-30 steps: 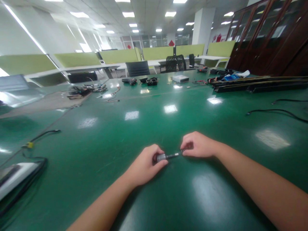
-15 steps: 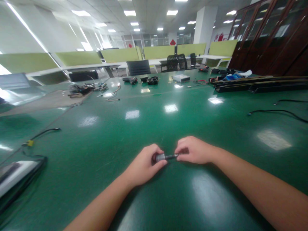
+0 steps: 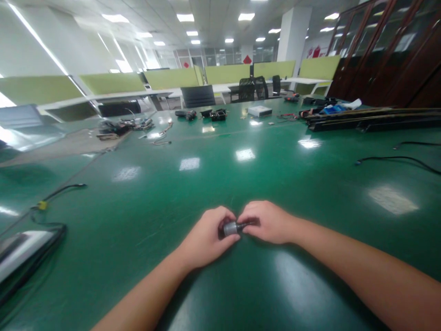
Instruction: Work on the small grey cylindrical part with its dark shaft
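Note:
My left hand [image 3: 211,240] is closed round a small silver cylinder with a thin dark shaft [image 3: 230,228], which resembles a small motor. Its left end is hidden inside the fingers. From the cylinder the shaft points right, towards my right hand [image 3: 270,222]. The thumb and fingertips of that hand pinch the shaft close to the cylinder, and part of the shaft shows inside the curl of the fingers. Both hands are low over the green tabletop [image 3: 220,184], near the middle of the view.
Black cables [image 3: 396,159] lie at the right. Long black strips [image 3: 372,120] are stacked at the back right. A white box [image 3: 259,111] and black parts [image 3: 214,115] sit at the far side. At the left are a white device [image 3: 29,250] and a cable with a yellow tag [image 3: 42,205].
My right hand has slid left along the shaft, from its far end to close by the cylinder. My left hand has stayed almost in place, still holding the cylinder.

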`<state>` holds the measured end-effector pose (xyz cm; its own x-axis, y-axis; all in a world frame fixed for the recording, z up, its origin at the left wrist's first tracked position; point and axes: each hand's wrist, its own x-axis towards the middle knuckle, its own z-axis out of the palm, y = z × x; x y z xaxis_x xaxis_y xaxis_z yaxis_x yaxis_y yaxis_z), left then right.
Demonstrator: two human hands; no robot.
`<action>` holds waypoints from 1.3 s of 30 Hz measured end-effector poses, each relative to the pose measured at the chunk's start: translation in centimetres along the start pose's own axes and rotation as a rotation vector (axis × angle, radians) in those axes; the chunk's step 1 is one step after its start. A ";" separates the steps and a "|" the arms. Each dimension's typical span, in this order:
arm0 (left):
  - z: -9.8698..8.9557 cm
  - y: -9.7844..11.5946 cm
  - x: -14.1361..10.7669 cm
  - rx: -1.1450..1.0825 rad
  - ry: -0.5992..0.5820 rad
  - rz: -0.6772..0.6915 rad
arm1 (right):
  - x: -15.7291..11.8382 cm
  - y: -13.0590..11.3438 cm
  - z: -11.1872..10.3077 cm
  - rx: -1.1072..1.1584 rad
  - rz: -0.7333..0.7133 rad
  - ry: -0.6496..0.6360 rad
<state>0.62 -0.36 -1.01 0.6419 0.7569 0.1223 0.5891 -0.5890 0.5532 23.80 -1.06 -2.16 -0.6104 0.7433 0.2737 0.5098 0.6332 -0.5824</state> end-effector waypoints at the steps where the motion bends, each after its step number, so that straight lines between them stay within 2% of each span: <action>1: 0.0 0.1 0.0 0.008 -0.002 0.007 | 0.0 0.0 0.1 -0.004 -0.004 0.004; 19: -0.4 -0.1 0.1 0.018 -0.022 0.017 | 0.3 0.3 0.6 -0.061 -0.051 0.005; 39: -0.5 0.2 0.0 0.016 -0.022 -0.010 | 0.0 0.2 -0.5 -0.060 -0.045 -0.027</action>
<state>0.45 -0.33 -0.51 0.6465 0.7566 0.0983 0.6033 -0.5858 0.5411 24.23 -0.82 -1.93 -0.6493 0.7080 0.2777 0.5164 0.6785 -0.5225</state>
